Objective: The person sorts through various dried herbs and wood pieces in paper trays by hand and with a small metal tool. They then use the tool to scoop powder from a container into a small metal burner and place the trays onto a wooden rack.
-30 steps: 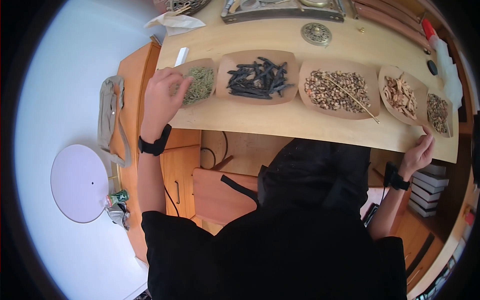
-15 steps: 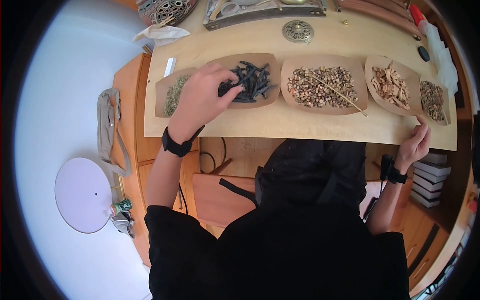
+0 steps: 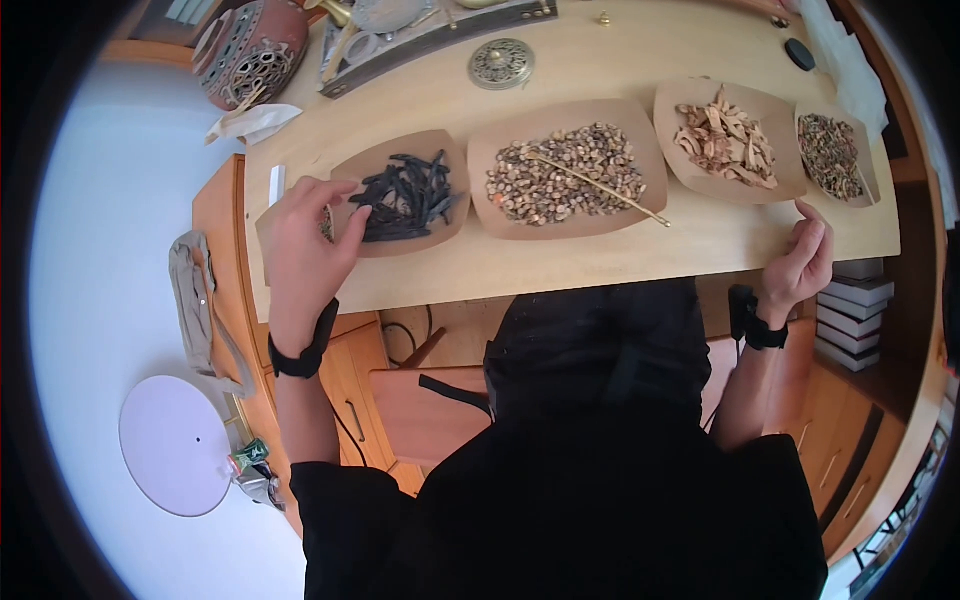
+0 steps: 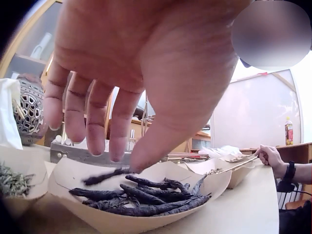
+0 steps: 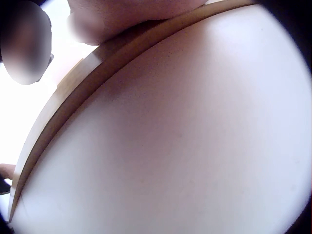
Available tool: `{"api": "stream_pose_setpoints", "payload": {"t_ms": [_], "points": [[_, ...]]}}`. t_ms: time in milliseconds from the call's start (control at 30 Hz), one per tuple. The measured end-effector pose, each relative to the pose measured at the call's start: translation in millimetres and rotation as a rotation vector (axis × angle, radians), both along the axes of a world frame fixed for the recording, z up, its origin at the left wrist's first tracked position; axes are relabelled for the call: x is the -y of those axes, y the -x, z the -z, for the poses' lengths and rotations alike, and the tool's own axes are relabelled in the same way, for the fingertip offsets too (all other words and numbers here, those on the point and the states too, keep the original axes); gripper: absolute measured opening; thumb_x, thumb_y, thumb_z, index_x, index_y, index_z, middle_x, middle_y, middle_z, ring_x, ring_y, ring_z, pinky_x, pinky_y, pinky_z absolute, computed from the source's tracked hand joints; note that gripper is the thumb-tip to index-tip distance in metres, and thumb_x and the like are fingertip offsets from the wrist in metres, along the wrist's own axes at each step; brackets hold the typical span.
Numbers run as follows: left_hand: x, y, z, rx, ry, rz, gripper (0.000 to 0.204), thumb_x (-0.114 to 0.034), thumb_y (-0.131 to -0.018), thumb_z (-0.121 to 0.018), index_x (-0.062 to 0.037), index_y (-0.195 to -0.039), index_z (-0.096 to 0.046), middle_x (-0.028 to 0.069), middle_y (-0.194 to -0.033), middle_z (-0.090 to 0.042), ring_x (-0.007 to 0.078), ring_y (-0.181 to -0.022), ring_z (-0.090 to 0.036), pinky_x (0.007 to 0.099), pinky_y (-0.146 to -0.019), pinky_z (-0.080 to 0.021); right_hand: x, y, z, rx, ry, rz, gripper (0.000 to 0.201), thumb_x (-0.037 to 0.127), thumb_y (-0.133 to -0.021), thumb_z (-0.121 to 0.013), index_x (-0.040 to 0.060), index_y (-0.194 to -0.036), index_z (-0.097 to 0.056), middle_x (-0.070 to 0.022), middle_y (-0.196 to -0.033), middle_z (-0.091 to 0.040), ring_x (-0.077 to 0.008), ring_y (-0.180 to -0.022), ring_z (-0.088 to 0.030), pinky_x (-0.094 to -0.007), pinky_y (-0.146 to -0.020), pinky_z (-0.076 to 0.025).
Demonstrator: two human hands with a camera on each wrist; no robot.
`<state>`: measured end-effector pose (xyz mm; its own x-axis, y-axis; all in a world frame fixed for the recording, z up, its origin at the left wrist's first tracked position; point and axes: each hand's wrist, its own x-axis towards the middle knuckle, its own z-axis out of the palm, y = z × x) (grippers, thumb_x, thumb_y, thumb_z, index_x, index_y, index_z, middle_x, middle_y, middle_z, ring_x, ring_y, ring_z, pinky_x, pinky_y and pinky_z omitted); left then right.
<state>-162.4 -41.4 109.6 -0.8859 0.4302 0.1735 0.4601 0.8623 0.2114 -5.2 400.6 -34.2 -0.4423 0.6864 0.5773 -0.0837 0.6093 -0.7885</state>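
My left hand (image 3: pixel 305 245) hovers at the left side of a paper tray (image 3: pixel 455 150) of dark, wrinkled dried strips (image 3: pixel 405 195), thumb and fingers parted. In the left wrist view its long fingers hang down over the tray, and one blurred dark strip (image 4: pixel 105 177) shows right beside the thumb tip. Behind this hand, a tray of dried green herb (image 4: pixel 17 181) is mostly hidden in the head view. Far to the right, my right hand (image 3: pixel 797 265) rests at the table's front edge, loosely curled, index fingertip by a tray of pale wood-like shavings (image 3: pixel 725 140).
A brass stick (image 3: pixel 600 190) lies across a tray of chopped brown pieces (image 3: pixel 560 175). At the far right is a tray of mixed dried bits (image 3: pixel 830 155). Behind stand a pierced brass lid (image 3: pixel 502 64), a wooden tool tray (image 3: pixel 440 45) and a reddish openwork pot (image 3: pixel 255 55).
My left hand goes from the green herb over to the dark strips, then back to their left side with its fingers wider apart. The right hand stays at the table edge. The head view shifts.
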Motion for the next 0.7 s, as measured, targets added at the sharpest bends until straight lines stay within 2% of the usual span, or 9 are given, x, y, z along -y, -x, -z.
{"api": "stream_pose_setpoints", "payload": {"t_ms": [133, 200, 233, 300, 433, 700], "points": [[-37.9, -13.9, -7.5, 0.032, -0.061, 0.113, 0.027, -0.009, -0.082, -0.078, -0.0028, -0.107, -0.072, 0.0121, -0.099, -0.068, 0.0266, -0.086, -0.064, 0.0337, -0.075, -0.051, 3.1, 1.3, -1.2, -0.02, -0.01, 0.017, 0.033, 0.014, -0.107, -0.044, -0.0048, -0.107, -0.072, 0.0049, -0.068, -0.046, -0.0044, -0.063, -0.038, -0.0218, -0.057, -0.028], [-63.7, -21.3, -4.6, 0.011, -0.117, 0.291, 0.03, -0.01, -0.081, -0.079, -0.0031, -0.11, -0.071, 0.0127, -0.101, -0.068, 0.0294, -0.093, -0.064, 0.0356, -0.082, -0.051, 2.0, 1.8, -1.9, -0.029, -0.011, 0.018, 0.033, 0.013, -0.107, -0.044, -0.0048, -0.106, -0.072, 0.0049, -0.068, -0.046, -0.0043, -0.063, -0.038, -0.0218, -0.057, -0.028], [-78.1, -23.7, -3.1, 0.009, -0.116, 0.295, 0.03, -0.01, -0.081, -0.079, -0.0031, -0.11, -0.071, 0.0127, -0.101, -0.068, 0.0294, -0.093, -0.064, 0.0356, -0.082, -0.051, 1.4, 1.8, -1.6, -0.028, -0.016, 0.007, 0.033, 0.013, -0.106, -0.045, -0.0049, -0.106, -0.072, 0.005, -0.068, -0.046, -0.0043, -0.063, -0.038, -0.0217, -0.057, -0.028], [-105.5, -28.5, 1.8, 0.146, -0.188, 0.366, 0.031, -0.012, -0.081, -0.08, -0.0031, -0.11, -0.071, 0.0122, -0.106, -0.067, 0.0313, -0.101, -0.063, 0.0377, -0.088, -0.05, 2.5, -1.1, -0.8, -0.02, -0.021, 0.009, 0.032, 0.013, -0.106, -0.045, -0.005, -0.105, -0.072, 0.0052, -0.068, -0.046, -0.0042, -0.063, -0.038, -0.0216, -0.057, -0.028], [-141.0, -31.4, 15.6, 0.231, -0.188, 0.362, 0.03, -0.012, -0.081, -0.08, -0.0034, -0.109, -0.072, 0.0118, -0.108, -0.065, 0.0323, -0.104, -0.062, 0.0388, -0.088, -0.05, 2.1, -1.5, -4.0, -0.03, -0.022, -0.012, 0.031, 0.011, -0.105, -0.046, -0.0058, -0.103, -0.071, 0.0056, -0.068, -0.045, -0.0034, -0.062, -0.036, -0.0214, -0.056, -0.026], [-151.5, -26.3, 21.9, 0.282, -0.11, 0.303, 0.032, -0.008, -0.077, -0.078, -0.0036, -0.108, -0.068, 0.0135, -0.106, -0.06, 0.034, -0.103, -0.061, 0.0408, -0.09, -0.049, 1.9, -2.3, -8.8, -0.01, -0.076, -0.049, 0.03, 0.007, -0.101, -0.047, -0.0074, -0.102, -0.072, 0.0004, -0.067, -0.049, -0.0064, -0.058, -0.04, -0.0238, -0.054, -0.029]]}}
